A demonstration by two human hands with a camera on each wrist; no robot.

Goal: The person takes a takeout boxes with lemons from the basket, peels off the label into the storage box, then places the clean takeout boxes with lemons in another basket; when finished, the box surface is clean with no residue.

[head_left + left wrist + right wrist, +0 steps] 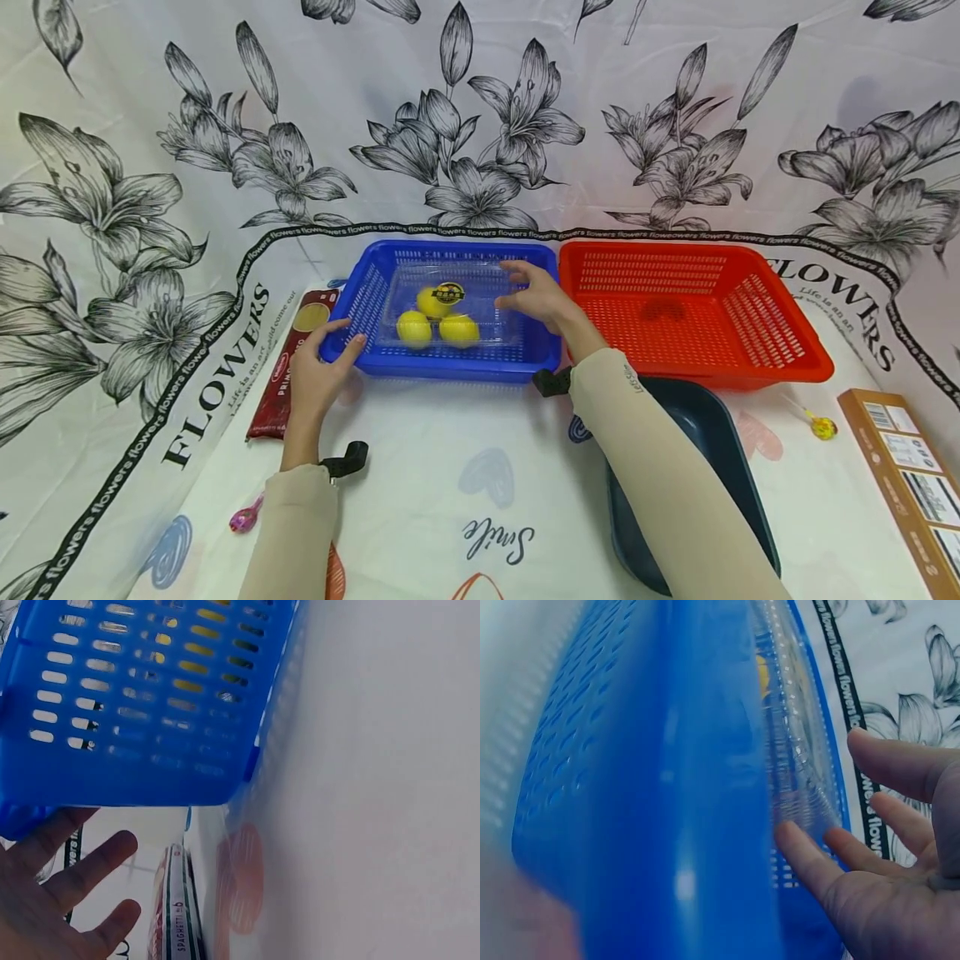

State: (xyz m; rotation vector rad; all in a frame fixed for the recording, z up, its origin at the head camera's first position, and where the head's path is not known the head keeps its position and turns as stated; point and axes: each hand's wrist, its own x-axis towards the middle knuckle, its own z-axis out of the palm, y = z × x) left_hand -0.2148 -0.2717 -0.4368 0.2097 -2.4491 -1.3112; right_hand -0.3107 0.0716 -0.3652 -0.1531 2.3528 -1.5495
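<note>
While the left hand (321, 360), fingers spread, lies at the corner of the blue plastic basket (450, 367) and the right hand (543, 298), likewise spread, hangs by the clear clamshell (483, 287) of lemons (459, 331) inside, level handling should keep them settled.

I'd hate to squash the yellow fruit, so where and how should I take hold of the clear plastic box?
Probably by its left and right ends, coming from above: the clear plastic box lies flat, longer sideways than front to back, and the walls of the blue basket surround it. Avoid pressing the middle, where the yellow fruit sits.
</note>
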